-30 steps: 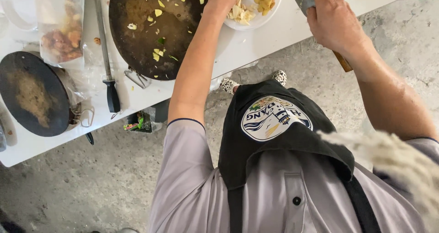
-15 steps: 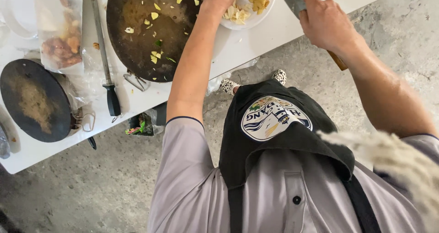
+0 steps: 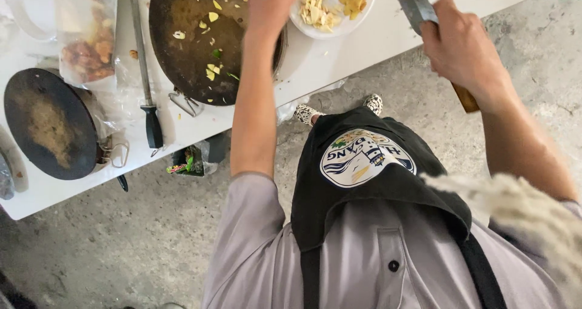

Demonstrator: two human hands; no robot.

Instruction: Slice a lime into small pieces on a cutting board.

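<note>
My right hand (image 3: 464, 48) grips a cleaver (image 3: 412, 3) by its wooden handle, the wide blade pointing up past the table's edge. My left hand (image 3: 270, 3) reaches over the rim of a round dark cutting board (image 3: 188, 48) strewn with pale chopped bits, right beside a white bowl (image 3: 330, 27) heaped with chopped yellow and white pieces. Whether the left fingers hold anything is hidden at the frame's top. I wear a black apron over a grey shirt.
On the white table (image 3: 364, 48) lie a long sharpening steel with a black handle (image 3: 148, 103), a clear bag of reddish food (image 3: 88, 36) and a second dark round board (image 3: 51, 124) at the left. Grey concrete floor lies below, with a small colourful packet (image 3: 188, 163) under the table's edge.
My left hand has moved from the white bowl's edge toward the dark cutting board. My right hand keeps hold of the cleaver, which has shifted slightly.
</note>
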